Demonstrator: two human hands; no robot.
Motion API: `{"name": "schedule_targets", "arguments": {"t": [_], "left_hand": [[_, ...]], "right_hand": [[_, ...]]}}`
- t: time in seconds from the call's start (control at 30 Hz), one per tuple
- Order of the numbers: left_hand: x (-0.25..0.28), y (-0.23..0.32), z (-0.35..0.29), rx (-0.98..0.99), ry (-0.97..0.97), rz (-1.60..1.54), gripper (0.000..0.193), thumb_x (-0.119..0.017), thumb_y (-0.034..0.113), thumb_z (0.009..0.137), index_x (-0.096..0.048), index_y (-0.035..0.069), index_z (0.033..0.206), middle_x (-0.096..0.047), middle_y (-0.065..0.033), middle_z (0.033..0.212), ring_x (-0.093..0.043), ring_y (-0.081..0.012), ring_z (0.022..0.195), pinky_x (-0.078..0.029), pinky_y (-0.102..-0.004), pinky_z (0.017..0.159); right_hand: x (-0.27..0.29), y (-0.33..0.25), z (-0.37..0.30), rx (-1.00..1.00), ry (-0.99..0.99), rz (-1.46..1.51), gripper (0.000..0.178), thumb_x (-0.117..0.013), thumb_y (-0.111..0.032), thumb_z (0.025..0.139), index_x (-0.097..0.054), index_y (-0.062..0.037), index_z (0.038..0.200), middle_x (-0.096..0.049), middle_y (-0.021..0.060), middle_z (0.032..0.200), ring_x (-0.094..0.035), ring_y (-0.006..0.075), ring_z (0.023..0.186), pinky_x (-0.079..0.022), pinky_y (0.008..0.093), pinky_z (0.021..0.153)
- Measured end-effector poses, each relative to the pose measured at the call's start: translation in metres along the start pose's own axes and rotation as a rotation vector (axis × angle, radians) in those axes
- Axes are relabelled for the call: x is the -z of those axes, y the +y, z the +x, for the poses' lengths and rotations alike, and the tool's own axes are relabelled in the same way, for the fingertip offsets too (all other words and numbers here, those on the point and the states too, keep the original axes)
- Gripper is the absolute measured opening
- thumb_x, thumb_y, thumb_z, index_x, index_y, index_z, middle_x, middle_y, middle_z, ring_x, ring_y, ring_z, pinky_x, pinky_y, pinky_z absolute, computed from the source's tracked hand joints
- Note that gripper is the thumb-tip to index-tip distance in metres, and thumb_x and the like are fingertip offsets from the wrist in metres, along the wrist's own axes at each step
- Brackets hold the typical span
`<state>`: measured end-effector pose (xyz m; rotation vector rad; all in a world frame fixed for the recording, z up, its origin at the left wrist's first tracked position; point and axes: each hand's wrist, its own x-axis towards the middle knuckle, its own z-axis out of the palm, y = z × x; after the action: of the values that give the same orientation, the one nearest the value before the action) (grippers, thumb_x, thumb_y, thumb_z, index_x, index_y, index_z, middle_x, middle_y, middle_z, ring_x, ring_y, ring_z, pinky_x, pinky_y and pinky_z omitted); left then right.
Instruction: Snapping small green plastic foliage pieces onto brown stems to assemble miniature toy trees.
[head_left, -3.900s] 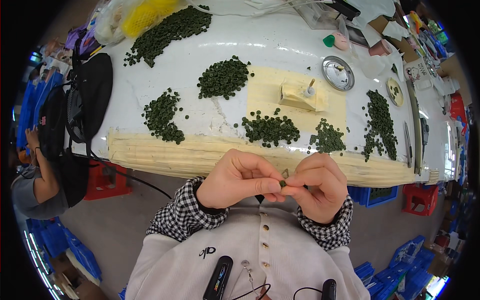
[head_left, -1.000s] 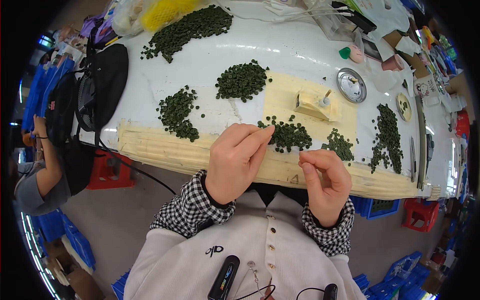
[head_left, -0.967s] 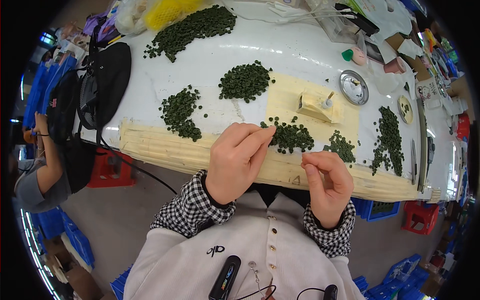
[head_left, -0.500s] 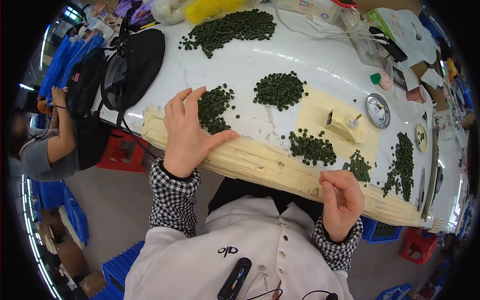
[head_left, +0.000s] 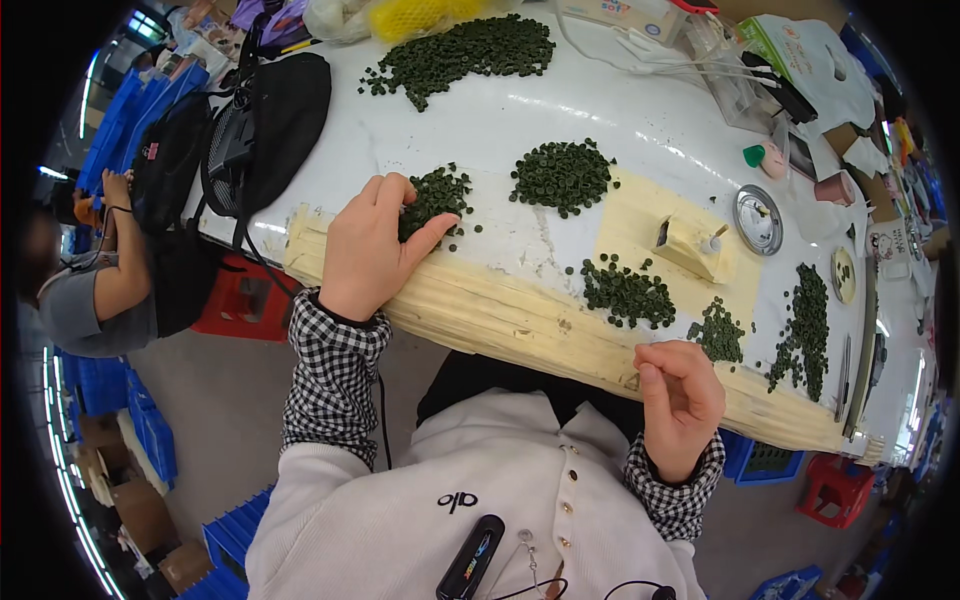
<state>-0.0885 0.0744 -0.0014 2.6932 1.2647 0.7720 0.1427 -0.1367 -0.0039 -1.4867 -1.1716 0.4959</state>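
Note:
My left hand [head_left: 366, 245] reaches over the left pile of small dark green round pieces [head_left: 437, 200] near the table's front edge. Its fingers bend over the pile, with the thumb held apart on the near side. Part of that pile is hidden under the hand. My right hand [head_left: 685, 400] hovers at the taped front edge, its fingers curled and thumb and index tip close together. Whatever may lie in that pinch is too small to make out. Just beyond it are a pile of dark green pieces [head_left: 628, 295] and a smaller, lighter green pile [head_left: 718, 333].
A taped yellowish block with a small upright peg [head_left: 693, 247] stands on a cream sheet [head_left: 625, 215]. Around it lie another green pile [head_left: 565, 178], a round metal dish [head_left: 758, 220] and tweezers [head_left: 843, 375]. A black bag [head_left: 290, 130] sits left; a person [head_left: 110, 290] is beyond.
My left hand has lowered onto the left pile, and its fingers have drawn in from a wide spread. My right hand has barely moved.

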Motion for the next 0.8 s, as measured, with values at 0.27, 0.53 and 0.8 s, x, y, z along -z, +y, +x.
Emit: {"name": "schedule_targets", "arguments": {"t": [0.27,0.53,0.8], "left_hand": [[0.002,0.001,0.004,-0.097,-0.113,0.115,0.026,-0.059,0.026,0.086,-0.047,0.003,0.083,-0.053,-0.0115,0.071,-0.055,-0.0293,0.058,-0.044,-0.0365,0.051],[0.001,-0.016,0.014,-0.224,-0.19,0.054,0.022,-0.056,0.024,0.088,-0.047,0.004,0.085,-0.055,-0.011,0.072,-0.055,-0.0305,0.055,-0.045,-0.0375,0.049],[0.003,-0.017,0.019,-0.3,-0.215,0.058,0.02,-0.057,0.022,0.087,-0.047,0.004,0.084,-0.055,-0.0103,0.074,-0.055,-0.0298,0.055,-0.044,-0.0374,0.049]], "right_hand": [[-0.001,0.0,0.0,0.01,-0.019,-0.02,0.012,-0.063,0.006,0.075,-0.064,0.0032,0.087,-0.063,0.0127,0.083,-0.061,0.0214,0.075,-0.047,0.0267,0.069],[0.0,0.0,-0.002,0.021,-0.036,-0.02,0.012,-0.063,0.005,0.076,-0.064,0.0028,0.087,-0.063,0.0125,0.083,-0.06,0.0219,0.075,-0.047,0.0273,0.069],[0.003,-0.001,-0.003,0.019,-0.045,-0.026,0.011,-0.062,0.005,0.077,-0.064,0.0029,0.088,-0.063,0.0128,0.083,-0.06,0.0218,0.075,-0.047,0.0269,0.069]]}}
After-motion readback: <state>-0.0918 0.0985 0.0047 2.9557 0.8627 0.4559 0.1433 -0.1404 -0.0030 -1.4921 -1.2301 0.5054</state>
